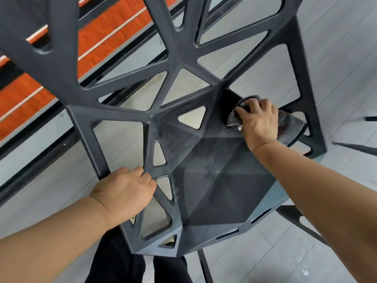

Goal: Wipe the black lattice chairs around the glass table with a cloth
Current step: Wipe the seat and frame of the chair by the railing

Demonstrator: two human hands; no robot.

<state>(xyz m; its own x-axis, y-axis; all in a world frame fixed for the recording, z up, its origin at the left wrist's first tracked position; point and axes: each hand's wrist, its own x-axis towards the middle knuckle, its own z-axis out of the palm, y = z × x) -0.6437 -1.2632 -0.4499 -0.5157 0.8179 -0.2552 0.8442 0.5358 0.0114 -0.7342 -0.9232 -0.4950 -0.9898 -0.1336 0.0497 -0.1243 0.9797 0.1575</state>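
Far left of the seat's solid faceted middle, an orange strip with black rails (114, 29) runs behind the backrest. Nearer, at the seat's left rim, the left hand (124, 193) grips a strut of the black lattice plastic chair (214, 176), fingers curled over it by a triangular opening. That hold looks like the only brace. If it loosens while the other arm pushes, the chair could skid or twist on the pale grey tiled floor (346, 48).

The middle panel shows a dull, dusty film, so short strokes at the edges would probably leave it streaked.

At the seat's far right corner, the right hand (259, 123) bears down on a dark grey soft cloth (289, 127), bent fingers bunching it against the plastic. The cloth's loose end lies over an opening beside the rim. A stroke in that direction could drag it through the hole and snag it, or catch a fingertip on a strut edge.
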